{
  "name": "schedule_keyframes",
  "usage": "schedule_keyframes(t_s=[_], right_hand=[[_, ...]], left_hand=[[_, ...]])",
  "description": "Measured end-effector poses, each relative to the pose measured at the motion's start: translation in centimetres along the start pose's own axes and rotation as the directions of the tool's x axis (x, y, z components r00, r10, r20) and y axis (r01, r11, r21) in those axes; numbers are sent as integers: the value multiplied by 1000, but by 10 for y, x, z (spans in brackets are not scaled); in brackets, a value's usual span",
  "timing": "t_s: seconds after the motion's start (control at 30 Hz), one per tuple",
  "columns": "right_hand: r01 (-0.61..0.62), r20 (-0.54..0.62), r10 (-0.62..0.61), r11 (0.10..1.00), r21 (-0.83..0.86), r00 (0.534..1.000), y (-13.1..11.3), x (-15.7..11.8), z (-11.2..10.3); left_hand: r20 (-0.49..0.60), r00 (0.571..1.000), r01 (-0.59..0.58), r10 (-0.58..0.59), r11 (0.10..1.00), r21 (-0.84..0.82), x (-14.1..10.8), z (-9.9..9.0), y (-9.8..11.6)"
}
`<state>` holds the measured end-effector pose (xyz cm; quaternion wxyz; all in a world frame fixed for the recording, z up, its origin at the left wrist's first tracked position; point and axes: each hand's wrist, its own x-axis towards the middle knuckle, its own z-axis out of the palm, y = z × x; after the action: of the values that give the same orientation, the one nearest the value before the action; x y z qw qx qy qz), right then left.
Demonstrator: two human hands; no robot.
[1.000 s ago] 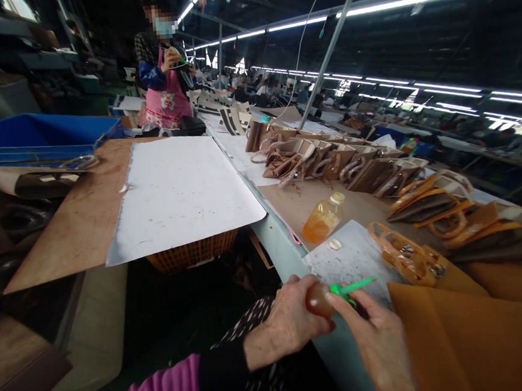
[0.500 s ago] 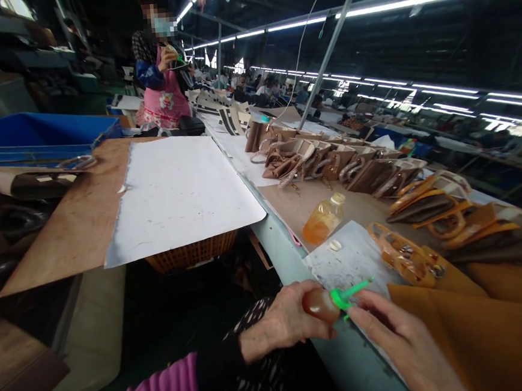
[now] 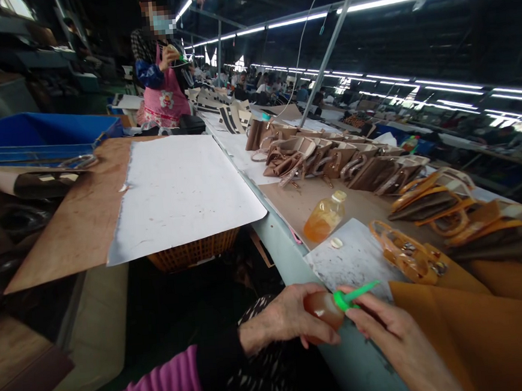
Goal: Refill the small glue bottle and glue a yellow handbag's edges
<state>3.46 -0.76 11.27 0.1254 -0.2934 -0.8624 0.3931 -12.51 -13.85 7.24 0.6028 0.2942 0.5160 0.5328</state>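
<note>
My left hand [image 3: 293, 314] is wrapped round a small squeeze bottle [image 3: 321, 312] of amber liquid, tilted over the table's near edge. A green nozzle cap [image 3: 340, 300] with a long spout sits at the bottle's neck. The fingers of my right hand [image 3: 384, 324] are closed on this cap, partly behind it. Just beyond lies a stained white sheet [image 3: 352, 260] with a small pale cap [image 3: 336, 243] on it. A larger clear bottle [image 3: 323, 217] holding orange liquid stands behind the sheet.
Brown handbags [image 3: 330, 160] stand in a row along the table, with orange-trimmed bags [image 3: 437, 199] to the right. Orange material [image 3: 488, 322] lies at the near right. Left are a white-covered board [image 3: 183, 189] and a blue bin [image 3: 39, 134]. A person in a pink apron [image 3: 165, 100] stands behind.
My right fingers have closed in round the green cap, and its spout has shifted slightly to the right. The left hand keeps its hold on the bottle.
</note>
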Motion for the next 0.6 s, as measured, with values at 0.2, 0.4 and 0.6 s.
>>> schedule_keyframes(t_s=[0.2,0.4,0.6], right_hand=[[-85,178,64,990,115,982,12,4,-10],[-93,120,82,992,84,989,8,5,4],[-208,-132,222,971,115,966,-12,0,30]], left_hand=[[132,991,5,1,999,-45,3,-7,1],[-128,992,23,-6,991,134,0,1,6],[-370,912,42,177,856,515,-1,12,4]])
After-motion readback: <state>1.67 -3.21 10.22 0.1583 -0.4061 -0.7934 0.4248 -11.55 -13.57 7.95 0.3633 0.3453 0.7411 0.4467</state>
